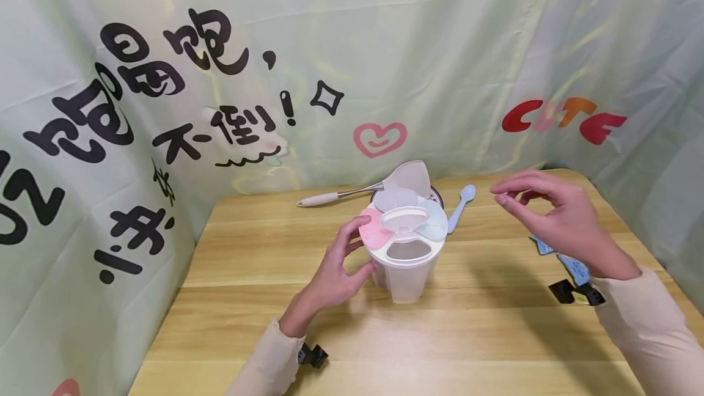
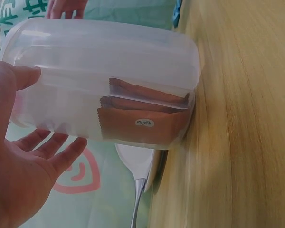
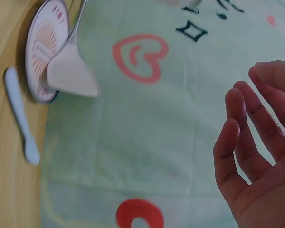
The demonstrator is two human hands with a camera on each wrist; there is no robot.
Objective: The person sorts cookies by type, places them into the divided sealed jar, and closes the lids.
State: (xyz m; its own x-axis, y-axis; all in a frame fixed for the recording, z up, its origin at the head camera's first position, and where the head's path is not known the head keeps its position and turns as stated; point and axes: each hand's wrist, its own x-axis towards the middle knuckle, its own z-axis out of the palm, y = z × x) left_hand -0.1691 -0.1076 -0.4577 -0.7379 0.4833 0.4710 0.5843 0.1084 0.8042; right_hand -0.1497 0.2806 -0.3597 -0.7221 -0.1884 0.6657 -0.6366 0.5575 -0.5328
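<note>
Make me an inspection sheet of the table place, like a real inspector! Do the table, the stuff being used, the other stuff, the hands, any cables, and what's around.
Surface: wooden table, light striped grain.
Job's things: clear container standing upright with coloured lid flaps; the white flap is raised over an opening. Brown packets inside.
Clutter: spatula overlapping a plate; pale blue spoon; small blue items, partly hidden by the right arm.
Hands: left hand grips the container; right hand is above the table, holding nothing.
Cables: nothing seen.
Surroundings: pale green cloth with black writing, a pink heart and "CUTE".
</note>
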